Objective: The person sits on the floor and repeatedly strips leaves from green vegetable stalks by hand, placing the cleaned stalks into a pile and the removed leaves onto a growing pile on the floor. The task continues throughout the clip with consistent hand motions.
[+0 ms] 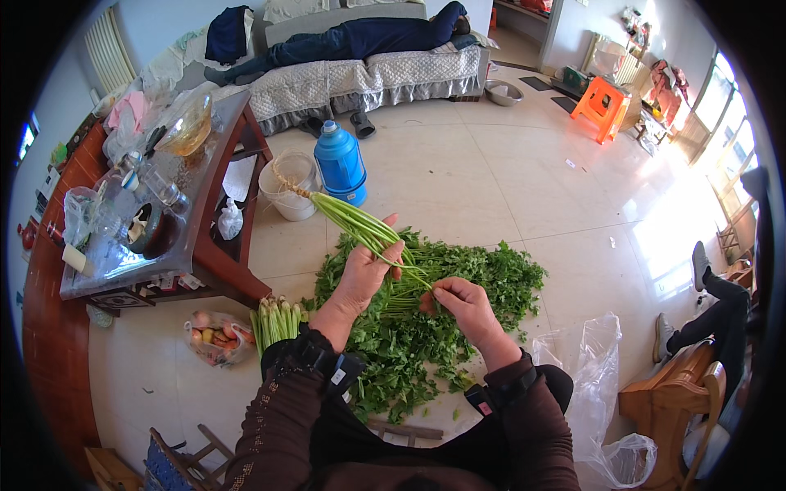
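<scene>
My left hand (368,264) is closed round a bunch of green celery stalks (353,221), whose root end points up and left, away from me. To its right, my right hand (460,301) pinches a thin stalk at the lower end of that bunch between thumb and fingers. Beneath both hands a wide heap of leafy celery (399,362) lies on the tiled floor. More celery stalks (277,320) stand out beside my left knee, with their pale cut ends up.
A white bucket (288,190) and a blue jug (341,162) stand beyond the heap. At left are a low table (209,245) and a bag of vegetables (218,337). Clear plastic bags (592,393) lie right. One person (368,38) lies on the sofa; another's legs (706,313) show at right.
</scene>
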A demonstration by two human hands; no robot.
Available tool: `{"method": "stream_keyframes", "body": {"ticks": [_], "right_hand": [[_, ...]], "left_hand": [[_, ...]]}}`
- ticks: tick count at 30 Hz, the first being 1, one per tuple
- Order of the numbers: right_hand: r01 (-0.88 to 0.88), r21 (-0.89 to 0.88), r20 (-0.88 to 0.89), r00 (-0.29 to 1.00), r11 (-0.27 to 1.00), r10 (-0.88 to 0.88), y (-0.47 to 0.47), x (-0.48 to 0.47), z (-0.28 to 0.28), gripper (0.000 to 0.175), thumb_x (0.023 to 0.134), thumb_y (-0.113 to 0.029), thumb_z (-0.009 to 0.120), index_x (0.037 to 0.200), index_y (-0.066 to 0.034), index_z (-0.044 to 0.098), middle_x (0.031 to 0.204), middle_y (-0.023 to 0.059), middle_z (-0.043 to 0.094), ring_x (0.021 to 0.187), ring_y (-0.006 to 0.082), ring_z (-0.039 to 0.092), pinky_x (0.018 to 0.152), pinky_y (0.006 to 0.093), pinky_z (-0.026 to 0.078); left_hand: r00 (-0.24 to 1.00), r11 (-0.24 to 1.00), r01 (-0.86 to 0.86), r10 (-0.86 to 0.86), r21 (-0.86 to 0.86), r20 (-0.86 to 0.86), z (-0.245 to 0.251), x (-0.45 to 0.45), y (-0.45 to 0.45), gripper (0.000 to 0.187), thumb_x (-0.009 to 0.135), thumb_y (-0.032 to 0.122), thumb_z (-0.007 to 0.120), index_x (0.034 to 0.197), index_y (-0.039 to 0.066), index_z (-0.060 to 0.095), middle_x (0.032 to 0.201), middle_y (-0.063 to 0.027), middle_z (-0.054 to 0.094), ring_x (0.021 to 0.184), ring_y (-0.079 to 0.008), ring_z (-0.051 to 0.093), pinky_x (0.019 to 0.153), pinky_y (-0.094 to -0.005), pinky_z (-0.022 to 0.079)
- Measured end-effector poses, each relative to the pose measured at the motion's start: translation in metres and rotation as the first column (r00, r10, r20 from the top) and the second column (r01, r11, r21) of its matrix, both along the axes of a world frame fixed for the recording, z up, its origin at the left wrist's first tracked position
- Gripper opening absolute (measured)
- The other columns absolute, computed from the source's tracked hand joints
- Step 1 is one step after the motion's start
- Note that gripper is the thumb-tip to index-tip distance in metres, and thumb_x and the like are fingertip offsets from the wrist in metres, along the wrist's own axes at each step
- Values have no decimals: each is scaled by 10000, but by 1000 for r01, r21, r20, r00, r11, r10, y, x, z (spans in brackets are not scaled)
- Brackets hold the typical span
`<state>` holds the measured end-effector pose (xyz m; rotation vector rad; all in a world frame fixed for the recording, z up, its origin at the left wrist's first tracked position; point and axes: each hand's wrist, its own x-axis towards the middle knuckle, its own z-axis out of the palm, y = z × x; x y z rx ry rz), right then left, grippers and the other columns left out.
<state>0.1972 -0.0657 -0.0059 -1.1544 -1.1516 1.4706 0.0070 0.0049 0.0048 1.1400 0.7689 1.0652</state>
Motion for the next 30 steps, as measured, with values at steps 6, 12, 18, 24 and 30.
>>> {"method": "stream_keyframes", "body": {"ticks": [6, 12, 18, 24, 30], "right_hand": [[-185, -232, -263, 957, 955, 121, -4, 4, 7, 213, 963, -133, 484, 1101, 3, 573, 869, 78, 633, 766, 187, 649, 595, 290, 547], [-276, -251, -368, 914, 928, 172, -4, 7, 0, 254, 953, -125, 512, 1157, 12, 576, 889, 80, 630, 760, 188, 648, 637, 313, 574], [-312, -221, -333, 915, 924, 229, -6, 2, -1, 242, 930, -62, 518, 1139, 34, 597, 886, 79, 636, 746, 166, 642, 615, 294, 575], [-227, -189, -49, 974, 955, 222, -3, 2, -7, 222, 907, -9, 497, 1076, 30, 634, 822, 55, 645, 654, 120, 621, 466, 240, 517], [-152, -249, 96, 979, 957, 180, -7, 2, 0, 271, 942, -37, 445, 1180, -10, 571, 1015, 69, 633, 741, 162, 668, 436, 223, 466]], "left_hand": [[995, 995, 70, -65, -70, 74, 4, -1, -2, 571, 933, 181, 591, 1427, 52, 336, 776, -12, 569, 600, -95, 529, 556, -223, 447], [978, 979, 143, -117, -143, 173, 7, -4, -3, 544, 935, 174, 585, 1420, 79, 357, 797, -21, 587, 613, -107, 541, 560, -234, 462], [967, 963, 196, -158, -184, 201, 7, -6, -4, 507, 935, 141, 576, 1406, 118, 391, 820, -17, 579, 672, -96, 531, 575, -243, 470], [968, 962, 222, -197, -160, 158, 3, -2, -6, 495, 936, 141, 577, 1394, 84, 399, 819, -19, 581, 673, -97, 541, 573, -235, 472], [975, 986, 114, -87, -121, 203, 8, -13, 1, 497, 932, 135, 583, 1388, 61, 399, 816, -23, 580, 640, -105, 538, 571, -247, 475]]}}
